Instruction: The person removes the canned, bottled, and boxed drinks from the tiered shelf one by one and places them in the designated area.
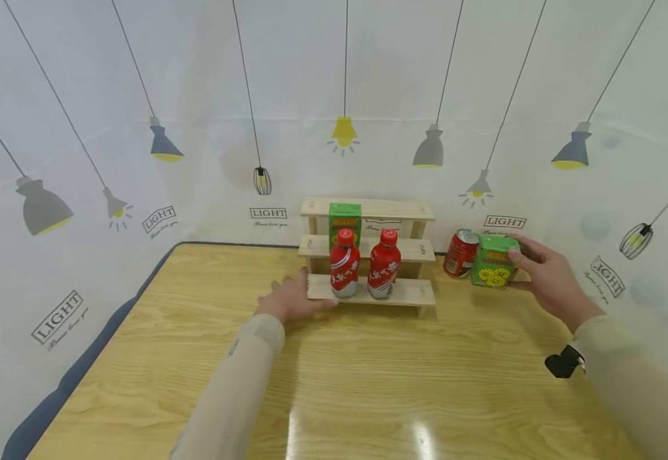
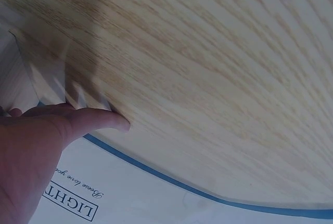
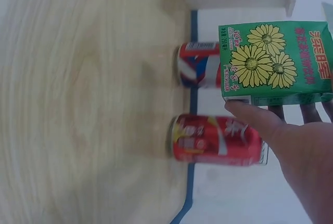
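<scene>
My right hand (image 1: pixel 549 281) grips a green juice carton (image 1: pixel 493 263) with yellow flowers, thumb on one side and fingers on the other. In the right wrist view the carton (image 3: pixel 276 60) is held above the table. Beside it stands a red can (image 1: pixel 460 254); the right wrist view shows this red can (image 3: pixel 216 140) and a red, white and blue can (image 3: pixel 197 65). My left hand (image 1: pixel 290 299) rests at the left end of a wooden three-step rack (image 1: pixel 409 292), fingers spread, thumb along the lowest step's front. In the left wrist view the left hand (image 2: pixel 31 151) lies low by the table.
Two red bottles, a left one (image 1: pixel 345 265) and a right one (image 1: pixel 384 265), stand on the lowest step. Another green carton (image 1: pixel 344 220) stands behind them on the rack. The wood-grain table (image 1: pixel 368 377) meets a lamp-printed backdrop (image 1: pixel 207 160) at its blue edge.
</scene>
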Demonstrator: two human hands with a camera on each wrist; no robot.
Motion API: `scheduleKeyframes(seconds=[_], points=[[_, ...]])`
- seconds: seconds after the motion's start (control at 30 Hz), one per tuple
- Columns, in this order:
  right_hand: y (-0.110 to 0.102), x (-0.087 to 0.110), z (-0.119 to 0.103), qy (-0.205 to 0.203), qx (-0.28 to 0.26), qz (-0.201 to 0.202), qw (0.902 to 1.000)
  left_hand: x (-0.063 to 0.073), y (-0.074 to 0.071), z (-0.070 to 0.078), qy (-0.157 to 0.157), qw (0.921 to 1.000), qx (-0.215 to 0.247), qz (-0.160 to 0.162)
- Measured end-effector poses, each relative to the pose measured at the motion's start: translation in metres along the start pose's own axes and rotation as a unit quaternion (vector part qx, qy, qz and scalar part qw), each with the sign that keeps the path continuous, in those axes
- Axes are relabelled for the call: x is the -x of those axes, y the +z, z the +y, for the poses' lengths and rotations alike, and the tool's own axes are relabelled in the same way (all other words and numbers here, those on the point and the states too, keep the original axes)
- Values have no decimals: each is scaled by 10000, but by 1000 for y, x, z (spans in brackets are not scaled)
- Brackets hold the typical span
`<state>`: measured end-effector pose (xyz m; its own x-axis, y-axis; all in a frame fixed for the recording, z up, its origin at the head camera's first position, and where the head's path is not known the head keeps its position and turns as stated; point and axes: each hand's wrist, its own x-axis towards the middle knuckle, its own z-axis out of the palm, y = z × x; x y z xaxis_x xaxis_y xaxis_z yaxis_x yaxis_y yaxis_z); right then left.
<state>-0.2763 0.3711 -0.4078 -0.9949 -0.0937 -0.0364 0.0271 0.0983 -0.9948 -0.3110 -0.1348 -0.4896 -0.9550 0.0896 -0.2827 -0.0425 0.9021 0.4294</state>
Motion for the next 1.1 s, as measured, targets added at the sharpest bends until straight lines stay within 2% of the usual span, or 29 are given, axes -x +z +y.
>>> scheduleKeyframes(seconds=[0.17, 0.33, 0.57, 0.63, 0.8, 0.93, 1.1], points=[[-18, 8, 15, -20, 255, 50, 9997, 1, -1, 1, -6, 10000, 34, -6], [-33, 10, 32, 47, 283, 85, 9996, 2, -1, 1, -36, 10000, 34, -19], [-45, 11, 51, 180, 460, 155, 9987, 2, 0, 1, -16, 10000, -28, 19], [-48, 12, 54, 223, 327, 159, 9991, 2, 0, 1, -28, 10000, -44, 28], [-52, 16, 60, 222, 325, 97, 9992, 2, 0, 2, -60, 9999, -87, 5], [-55, 20, 63, 294, 618, 5, 9977, 3, 0, 2, -79, 9999, -62, -28], [-61, 22, 72, 304, 229, -296, 9988, 2, -1, 2, -91, 10000, -12, 10]])
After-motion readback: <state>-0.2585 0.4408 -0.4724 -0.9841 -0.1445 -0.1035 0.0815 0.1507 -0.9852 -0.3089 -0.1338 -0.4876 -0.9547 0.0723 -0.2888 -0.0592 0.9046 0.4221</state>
